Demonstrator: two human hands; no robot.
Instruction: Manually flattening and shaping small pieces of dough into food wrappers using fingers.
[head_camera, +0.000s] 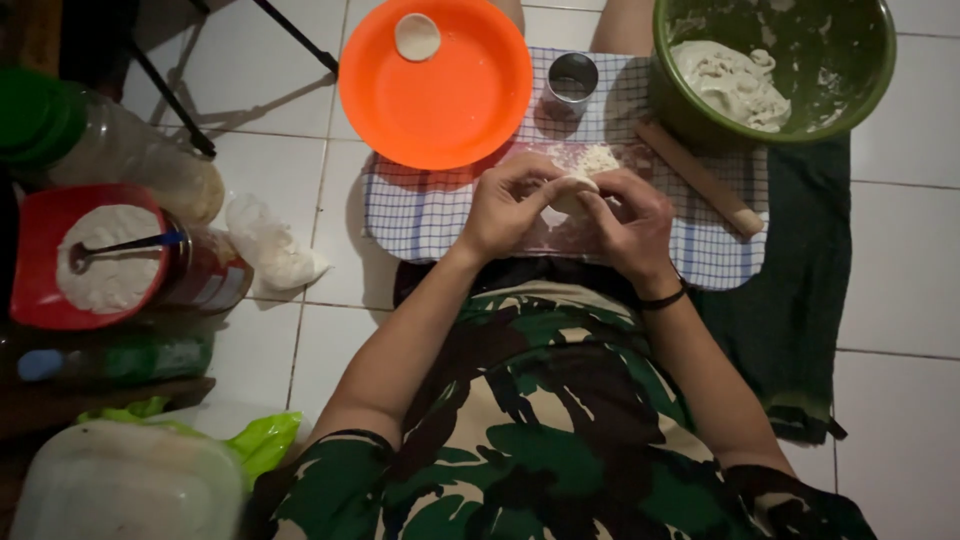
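Item 1: left hand (507, 207), fingers curled, pinching left edge of dough piece (566, 194). Item 2: right hand (630, 222), black band at wrist, fingers bent, pinching same dough piece from right side. Dough piece: small, pale, held betw. both hands, just above checked mat (420, 215) at scene centre; touching mat or not: can't tell.

Checked mat: white w/ blue grid, lies on white tile floor (900, 250); floury patch on it just beyond the hands.

On/at mat: orange plate (450, 110), far left, one round dough disc (416, 36) near its far rim. Metal cup (572, 78), upright, right of plate. Wooden rolling pin (700, 178), lying slanted, right of hands. Green bowl (860, 95), far right, w/ dough mass (730, 82) inside, walls smeared.

Left side of floor: red bowl (40, 260) w/ white flour and a spoon (125, 245) in it; white plastic bag (270, 250) just right of it; clear lidded tub (120, 485) near left corner.

Dark green cloth (790, 320) under mat, right.
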